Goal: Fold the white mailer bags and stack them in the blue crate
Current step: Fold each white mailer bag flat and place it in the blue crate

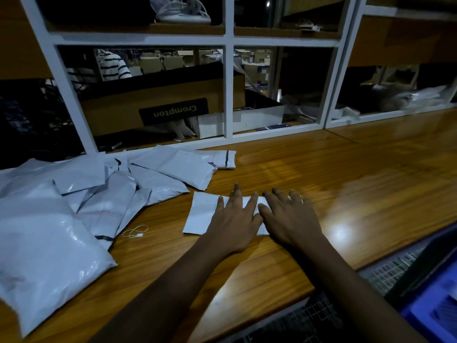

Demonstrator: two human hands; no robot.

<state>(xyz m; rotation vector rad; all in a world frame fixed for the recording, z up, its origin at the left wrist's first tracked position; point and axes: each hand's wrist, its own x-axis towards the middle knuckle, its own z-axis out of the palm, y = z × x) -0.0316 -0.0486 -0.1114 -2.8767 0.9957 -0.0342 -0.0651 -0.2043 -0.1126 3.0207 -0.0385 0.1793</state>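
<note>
White mailer bag (pixel 201 215) flat on tabletop (pixel 346 174), midway between back and front edges. Long axis left-right, parallel to front edge. Left hand (pixel 233 219) on bag middle, right hand (pixel 290 217) on right end. Fingers straight, slightly spread, pressing, gripping nothing. Bag's left end uncovered: probable fold side. Blue crate (pixel 435 315) below front right corner, nearer right hand.

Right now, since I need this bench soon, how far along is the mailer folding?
Done: unclear; the blue crate is only partly in view, its contents unreadable. In hand: left hand and right hand press one white mailer bag flat on the table. Left: a loose pile of mailer bags at the left, so much seems to remain.
</note>
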